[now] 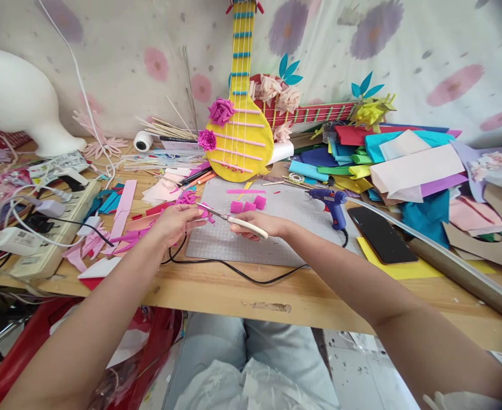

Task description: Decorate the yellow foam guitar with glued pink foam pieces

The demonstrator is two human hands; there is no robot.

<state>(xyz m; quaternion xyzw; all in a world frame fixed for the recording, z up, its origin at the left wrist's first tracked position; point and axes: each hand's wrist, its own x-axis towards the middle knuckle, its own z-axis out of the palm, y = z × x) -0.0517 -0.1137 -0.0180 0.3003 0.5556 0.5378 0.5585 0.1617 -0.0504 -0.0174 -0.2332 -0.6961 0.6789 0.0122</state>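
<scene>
My right hand [260,223] grips white-handled scissors [229,218], blades pointing left. Their tips meet a small magenta foam piece [207,213] that my left hand [174,222] pinches by its fingertips. Both hands hover over the near left part of a grey cutting mat [276,239]. Three pink foam squares [248,204] and a pink strip [245,191] lie on the mat just beyond the hands.
A blue glue gun [334,204] and a black phone [381,234] lie right of the mat; its black cord loops along the front edge. Stacked coloured foam sheets [387,154] fill the right. A yellow foam guitar [240,136] leans behind. A power strip [54,239] and pink scraps lie left.
</scene>
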